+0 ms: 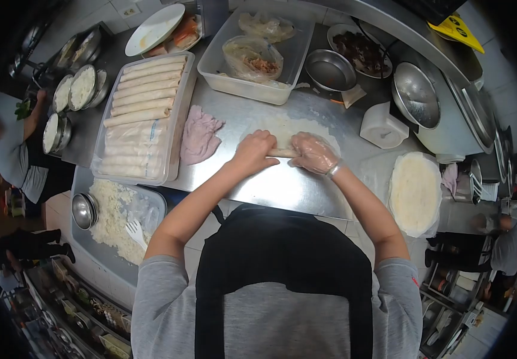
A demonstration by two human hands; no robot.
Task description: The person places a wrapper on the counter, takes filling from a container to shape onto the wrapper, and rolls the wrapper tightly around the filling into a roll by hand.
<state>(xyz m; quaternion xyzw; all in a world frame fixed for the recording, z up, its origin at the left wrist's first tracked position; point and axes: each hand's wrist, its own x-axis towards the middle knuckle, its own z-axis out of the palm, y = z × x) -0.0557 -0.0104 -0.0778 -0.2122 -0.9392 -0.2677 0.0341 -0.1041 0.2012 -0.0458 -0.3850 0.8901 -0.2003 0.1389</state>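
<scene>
On the steel worktop (pixel 222 179), a thin pale wrapper sheet (pixel 294 125) lies spread, its near part rolled into a spring roll (pixel 282 153). My left hand (pixel 255 151), bare, has its fingers curled over the left end of the roll. At the roll's right end is my right hand (pixel 314 153), in a clear plastic glove, fingers bent down on it. A crumpled pink cloth (pixel 201 135) lies left of my left hand. Right of my right hand, a stack of round wrappers (pixel 415 194) sits on plastic.
To the left, a plastic tub (pixel 177 143) holds several finished rolls. A container with bagged filling (pixel 252 63) stands behind, near a metal bowl (pixel 330 70) and a white scale (pixel 384 125). A grey tray of rice (pixel 114 209) sits lower left. Other people are at both sides.
</scene>
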